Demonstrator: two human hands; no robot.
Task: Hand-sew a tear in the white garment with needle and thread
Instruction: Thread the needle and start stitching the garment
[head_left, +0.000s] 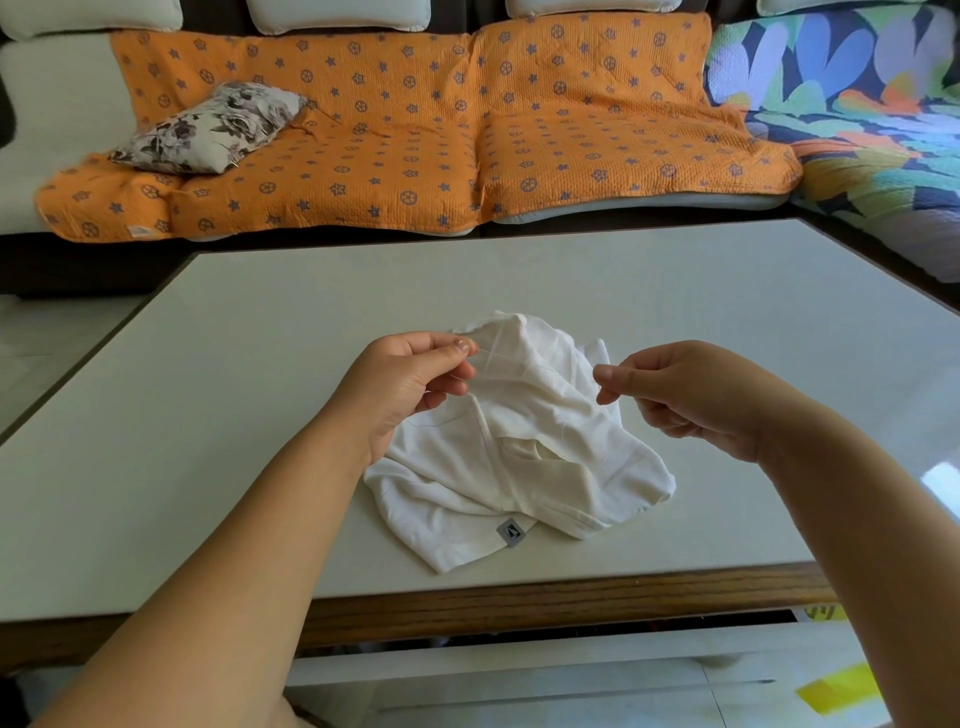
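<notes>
One crumpled white cotton garment (457, 499), with a slit-like tear (524, 449) and a small grey label (511, 531), lies near the front edge of the pale tabletop (208, 441), well apart from its other edges. Above it, the left hand (410, 384) and right hand (685, 395) each pinch one thin white thread (519, 357) stretched between them.

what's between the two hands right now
In the head view, a thin thread stretches between the left hand and the right hand, and each seems to pinch it. Below it the garment lies on the table.
</notes>
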